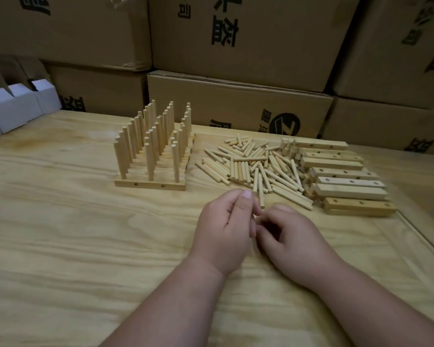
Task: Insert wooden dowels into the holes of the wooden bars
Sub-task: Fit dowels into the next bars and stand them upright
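Two bare hands meet near the middle of a wooden table point(60, 246), just short of a heap of loose dowels.

The left hand point(226, 229) has its fingers curled with the thumb tip up, and the right hand point(291, 236) lies beside it, touching it, with fingers curled downward; whether either pinches anything I cannot tell (the fingertips hide each other). One dowel point(260, 190) from the loose pile point(256, 164) points at the gap between the hands. To the right of the pile lie bare wooden bars point(343, 176) with holes on top, stacked side by side. To the left stand the filled bars point(150, 181), pushed together, with three rows of upright dowels point(150, 139). Cardboard boxes point(248, 58) are stacked along the far edge, and white cartons point(18, 106) sit at far left.
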Demonstrator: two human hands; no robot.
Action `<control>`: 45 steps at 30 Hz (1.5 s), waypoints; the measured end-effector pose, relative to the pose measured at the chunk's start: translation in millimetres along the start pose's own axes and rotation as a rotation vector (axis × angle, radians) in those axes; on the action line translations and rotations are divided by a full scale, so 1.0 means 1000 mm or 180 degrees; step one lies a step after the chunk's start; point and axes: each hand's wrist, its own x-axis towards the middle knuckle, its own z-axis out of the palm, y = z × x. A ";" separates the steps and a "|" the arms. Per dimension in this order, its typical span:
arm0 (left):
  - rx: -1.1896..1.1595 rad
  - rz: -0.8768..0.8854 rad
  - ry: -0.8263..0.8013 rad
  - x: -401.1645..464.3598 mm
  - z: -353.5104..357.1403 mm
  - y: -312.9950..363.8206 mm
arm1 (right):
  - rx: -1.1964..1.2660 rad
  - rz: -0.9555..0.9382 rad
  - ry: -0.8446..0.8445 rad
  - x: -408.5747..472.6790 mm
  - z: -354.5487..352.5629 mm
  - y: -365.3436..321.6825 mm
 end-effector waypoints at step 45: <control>-0.0010 -0.0336 0.0076 -0.001 0.003 0.005 | -0.0330 0.1216 0.1034 -0.012 -0.043 0.073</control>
